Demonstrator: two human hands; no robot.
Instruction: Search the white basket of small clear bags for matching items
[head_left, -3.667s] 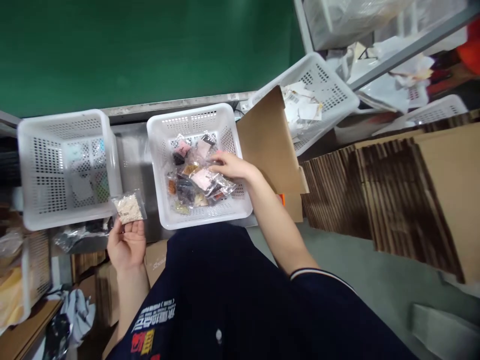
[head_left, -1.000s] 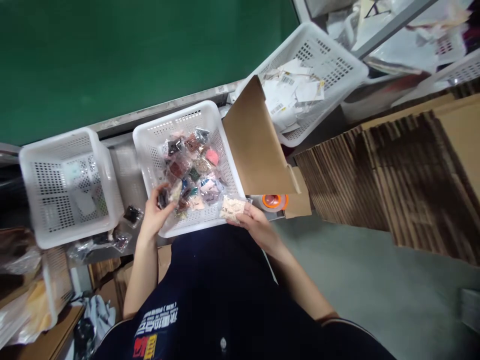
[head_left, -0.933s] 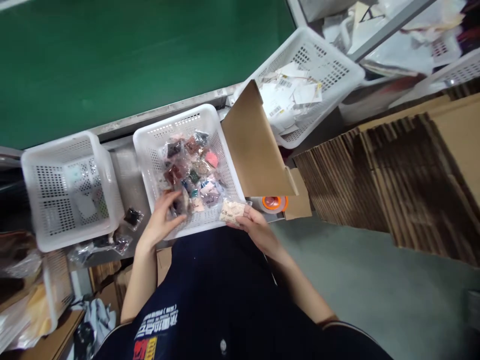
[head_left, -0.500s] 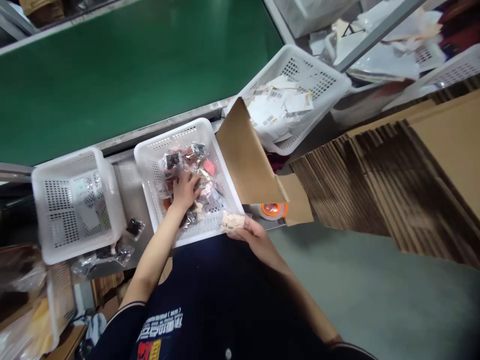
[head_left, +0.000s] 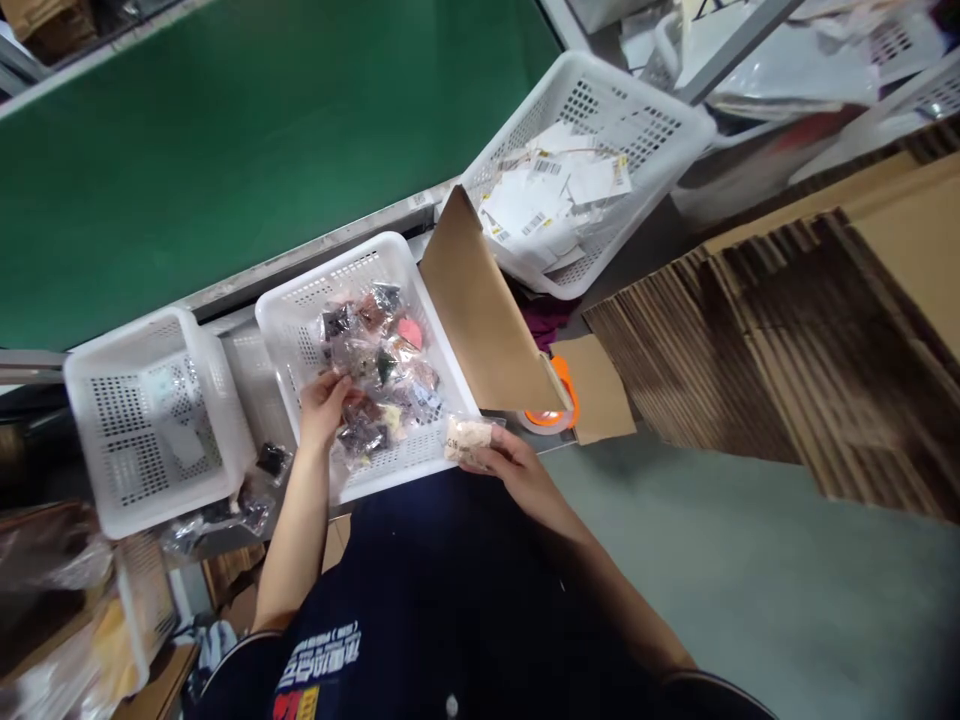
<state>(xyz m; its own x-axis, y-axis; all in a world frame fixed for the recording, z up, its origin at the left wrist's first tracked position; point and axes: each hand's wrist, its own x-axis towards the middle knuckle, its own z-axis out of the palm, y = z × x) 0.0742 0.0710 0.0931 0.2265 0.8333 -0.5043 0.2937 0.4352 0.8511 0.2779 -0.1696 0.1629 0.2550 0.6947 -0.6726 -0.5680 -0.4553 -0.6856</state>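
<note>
My left hand (head_left: 324, 408) is inside the middle white basket (head_left: 459, 365), at its left side. Its thumb and fingers are pinched on a clear plastic packet with reddish-brown contents (head_left: 358, 402). Around it lie several small clear packets, one with a round pink item (head_left: 409, 333). My right hand (head_left: 517, 472) is by the basket's near right corner. Between its thumb and fingers it grips a small clear packet with beige contents (head_left: 468, 440) and dark printing.
An open cardboard box (head_left: 484, 310) stands against the basket's right side, with an orange-cored tape roll (head_left: 551, 418) beside it. Another white basket (head_left: 154, 500) is at left, one with labels (head_left: 667, 140) behind. Flattened cartons (head_left: 697, 350) stack right; a green conveyor belt (head_left: 247, 140) runs behind.
My left hand has moved left across the packets, its spread fingers now pinched together. My right hand still holds the beige packet in nearly the same place. The view has shifted slightly.
</note>
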